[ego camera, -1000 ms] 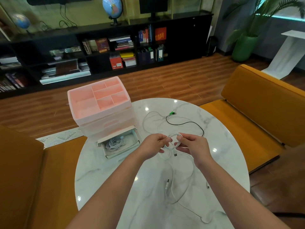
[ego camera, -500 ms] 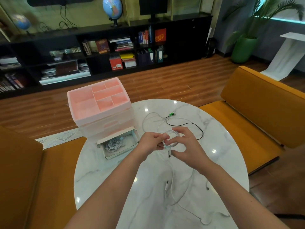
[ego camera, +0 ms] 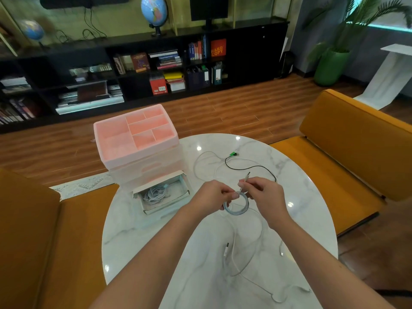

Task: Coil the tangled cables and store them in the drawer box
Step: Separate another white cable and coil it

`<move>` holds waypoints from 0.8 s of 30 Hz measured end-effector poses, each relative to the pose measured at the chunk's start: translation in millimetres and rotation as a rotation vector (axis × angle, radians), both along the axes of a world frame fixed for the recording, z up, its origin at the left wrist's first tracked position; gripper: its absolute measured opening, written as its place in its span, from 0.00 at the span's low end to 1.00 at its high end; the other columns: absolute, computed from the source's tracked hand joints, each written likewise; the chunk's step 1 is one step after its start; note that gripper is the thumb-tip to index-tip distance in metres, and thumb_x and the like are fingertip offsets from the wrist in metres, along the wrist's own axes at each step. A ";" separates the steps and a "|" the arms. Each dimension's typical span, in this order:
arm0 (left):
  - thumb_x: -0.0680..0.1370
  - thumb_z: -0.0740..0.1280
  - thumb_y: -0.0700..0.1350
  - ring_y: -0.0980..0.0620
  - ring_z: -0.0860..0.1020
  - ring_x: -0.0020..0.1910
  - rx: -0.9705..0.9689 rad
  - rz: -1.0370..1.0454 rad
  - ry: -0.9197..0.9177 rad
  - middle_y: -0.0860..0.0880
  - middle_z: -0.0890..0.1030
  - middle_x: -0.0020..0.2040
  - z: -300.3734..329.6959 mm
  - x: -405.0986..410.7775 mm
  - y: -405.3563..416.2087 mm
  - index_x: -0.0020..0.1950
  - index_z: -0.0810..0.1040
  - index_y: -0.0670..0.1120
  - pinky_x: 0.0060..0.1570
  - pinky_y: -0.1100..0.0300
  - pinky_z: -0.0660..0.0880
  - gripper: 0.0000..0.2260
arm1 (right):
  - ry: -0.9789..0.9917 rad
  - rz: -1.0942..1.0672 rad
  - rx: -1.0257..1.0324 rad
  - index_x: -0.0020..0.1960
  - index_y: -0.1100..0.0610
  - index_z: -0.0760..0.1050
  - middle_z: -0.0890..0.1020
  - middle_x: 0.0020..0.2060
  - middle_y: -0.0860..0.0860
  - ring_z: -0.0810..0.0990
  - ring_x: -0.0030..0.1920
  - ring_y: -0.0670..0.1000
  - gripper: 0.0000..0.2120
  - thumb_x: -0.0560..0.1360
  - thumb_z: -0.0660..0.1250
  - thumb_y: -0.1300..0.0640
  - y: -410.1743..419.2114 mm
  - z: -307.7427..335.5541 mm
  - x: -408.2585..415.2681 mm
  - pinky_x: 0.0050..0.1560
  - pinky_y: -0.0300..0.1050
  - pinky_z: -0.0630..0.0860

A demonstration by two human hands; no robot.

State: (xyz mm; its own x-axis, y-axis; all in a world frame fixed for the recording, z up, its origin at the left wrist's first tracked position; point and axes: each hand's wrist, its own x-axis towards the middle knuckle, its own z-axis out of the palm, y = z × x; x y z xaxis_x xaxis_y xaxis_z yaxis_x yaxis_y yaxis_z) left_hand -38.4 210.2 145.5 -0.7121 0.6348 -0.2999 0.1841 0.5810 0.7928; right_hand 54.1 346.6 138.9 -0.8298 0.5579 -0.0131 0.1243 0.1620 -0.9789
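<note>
Marble table (ego camera: 138, 230) before dark shelves (ego camera: 245, 52); left hand (ego camera: 211, 195) and right hand (ego camera: 263, 192) apparently both pinching white cable coil (ego camera: 239, 208).

On the round white marble table (ego camera: 142, 230), the pink plastic drawer box (ego camera: 136, 139) stands at the far left, its open bottom drawer (ego camera: 161, 195) holding a coiled grey cable (ego camera: 153, 195). Right of it, above the table's middle, both hands (ego camera: 263, 197) meet at a small white cable coil (ego camera: 236, 205). A thin black cable (ego camera: 252, 167) lies behind them, loose white cables (ego camera: 234, 255) before them.
</note>
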 end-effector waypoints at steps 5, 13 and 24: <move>0.78 0.69 0.51 0.55 0.76 0.34 -0.046 -0.015 0.139 0.53 0.79 0.37 1.3 4.3 5.9 0.46 0.84 0.48 0.38 0.62 0.72 0.08 | -0.109 -0.122 -0.110 0.49 0.53 0.75 0.84 0.34 0.52 0.82 0.33 0.49 0.14 0.69 0.77 0.56 5.0 0.8 -5.9 0.38 0.37 0.77; 0.80 0.63 0.43 0.54 0.80 0.37 0.108 0.142 0.031 0.52 0.82 0.39 3.2 3.5 8.9 0.46 0.84 0.49 0.41 0.65 0.79 0.10 | -0.096 0.056 0.212 0.52 0.47 0.82 0.77 0.46 0.45 0.77 0.42 0.45 0.07 0.75 0.70 0.56 1.5 -4.7 4.9 0.40 0.32 0.72; 0.78 0.70 0.46 0.46 0.83 0.44 0.219 0.190 -0.009 0.48 0.84 0.42 3.8 -1.3 3.8 0.51 0.86 0.48 0.46 0.58 0.82 0.06 | -0.127 0.038 -0.163 0.52 0.55 0.78 0.84 0.39 0.53 0.81 0.42 0.51 0.10 0.72 0.72 0.64 2.1 5.2 1.6 0.47 0.45 0.76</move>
